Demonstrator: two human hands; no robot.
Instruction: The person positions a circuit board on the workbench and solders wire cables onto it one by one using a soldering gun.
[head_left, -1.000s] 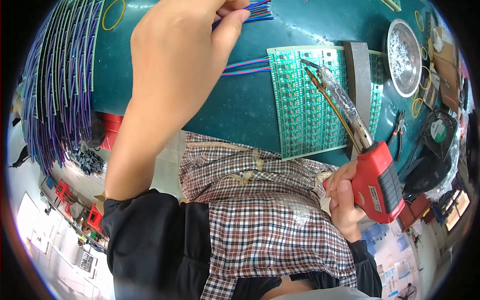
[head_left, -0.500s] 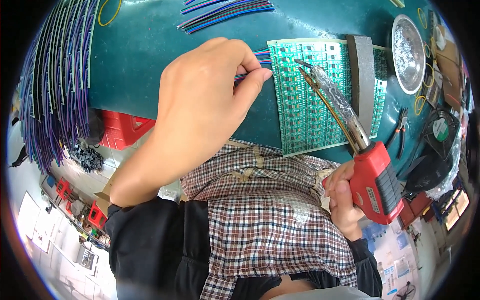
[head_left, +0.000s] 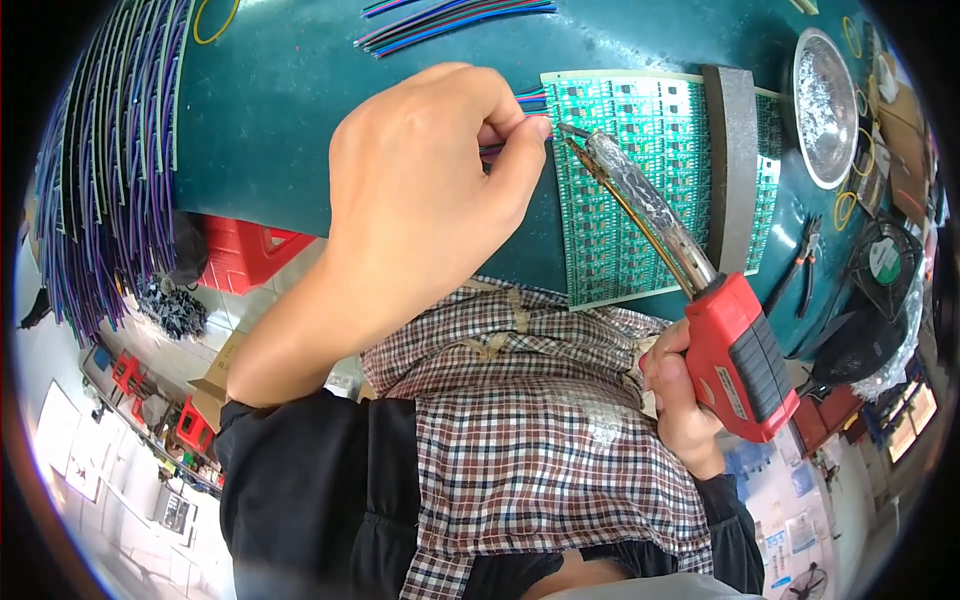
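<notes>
My left hand [head_left: 425, 175] reaches across the green work surface, thumb and forefinger pinched on thin coloured wires [head_left: 531, 98] at the left edge of a green circuit board panel [head_left: 640, 215]. My right hand [head_left: 683, 400] is wrapped round the red handle of a soldering gun [head_left: 742, 355]. Its long metal barrel points up and left, with a thin brass-coloured tube alongside. The dark tip is at the panel's left edge, close to my left thumb; whether it touches a wire is too small to tell. A dark grey bar [head_left: 733, 165] lies across the panel.
More coloured wires [head_left: 460, 27] lie at the far side. Wired board strips [head_left: 110, 130] hang over the left edge. To the right are a metal bowl [head_left: 826, 110], pliers [head_left: 803, 265], yellow rubber bands [head_left: 845, 210] and a black fan [head_left: 882, 262]. A red stool [head_left: 250, 258] stands below.
The soldering gun has moved left, bringing its tip from over the panel to the left edge by my left thumb. My left hand has shifted slightly, still pinching the wires.
</notes>
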